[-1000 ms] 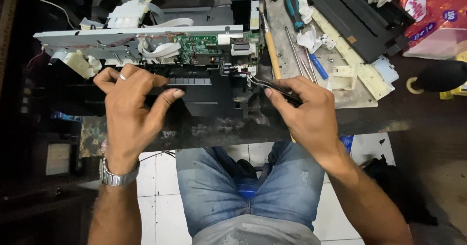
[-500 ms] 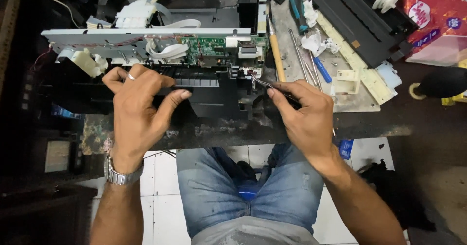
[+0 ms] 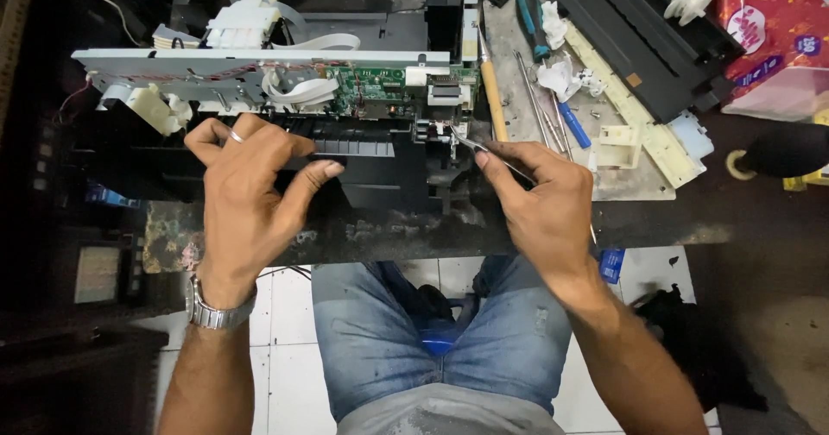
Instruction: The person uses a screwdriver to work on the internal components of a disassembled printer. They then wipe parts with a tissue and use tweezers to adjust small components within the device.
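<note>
right grip: right hand is pinching thin metal tweezers between thumb and forefinger, closed on them, tips aiming into the small white connector block at the right end of the chassis.
left grip: left hand is pressing down on the black plastic printer chassis, fingers curled over its top edge, thumb spread along the front. It is bracing, not closed around anything loose.
work piece: the chassis is lying across the desk edge, directly above the person's knees in blue jeans. A green circuit board and a white ribbon cable are sitting along its back, under a long grey metal rail.
tweezer tips: cannot tell whether they are gripping anything; too small.
doing it well, my read: the left hand should be keeping the chassis pinned so it is not rocking; the tweezers should be coming in shallow and staying off the board's parts.
nearby: a wooden-handled tool is lying just right of the chassis, a teal-handled screwdriver behind it, crumpled white tissue and a blue pen-like tool beside that.
far right: a long black plastic panel is lying diagonally, well apart from both hands.
</note>
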